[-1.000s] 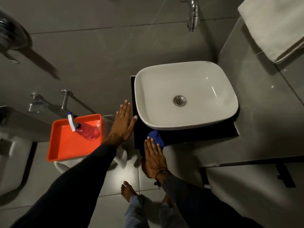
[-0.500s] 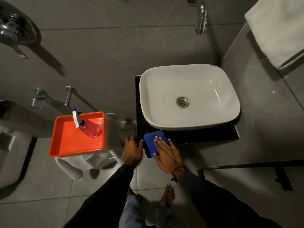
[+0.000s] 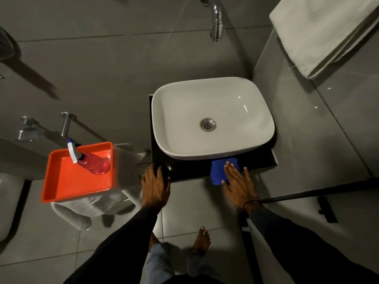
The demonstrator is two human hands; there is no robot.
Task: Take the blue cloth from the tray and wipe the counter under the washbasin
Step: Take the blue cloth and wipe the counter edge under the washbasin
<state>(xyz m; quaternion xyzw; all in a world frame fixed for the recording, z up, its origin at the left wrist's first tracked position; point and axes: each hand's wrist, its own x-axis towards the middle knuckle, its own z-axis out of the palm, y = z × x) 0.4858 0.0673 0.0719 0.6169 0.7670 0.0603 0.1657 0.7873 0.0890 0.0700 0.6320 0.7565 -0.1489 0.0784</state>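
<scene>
The blue cloth point(image 3: 218, 171) lies on the black counter point(image 3: 184, 169) in front of the white washbasin point(image 3: 211, 117), near the counter's front edge. My right hand point(image 3: 238, 183) presses flat on the cloth, fingers spread, covering its right part. My left hand point(image 3: 155, 185) rests over the counter's front left corner, fingers curled on the edge, holding nothing else. The orange tray point(image 3: 61, 185) sits to the left on a white stool.
A pink spray bottle point(image 3: 92, 162) lies in the tray. A chrome tap point(image 3: 216, 19) hangs above the basin. A white towel point(image 3: 320, 31) hangs at the upper right. A glass partition stands right of the counter. My bare feet are on the grey floor tiles below.
My right hand has slid the cloth rightward along the counter's front edge, from the left corner to the middle. My left hand came down off the wall onto the counter's left corner.
</scene>
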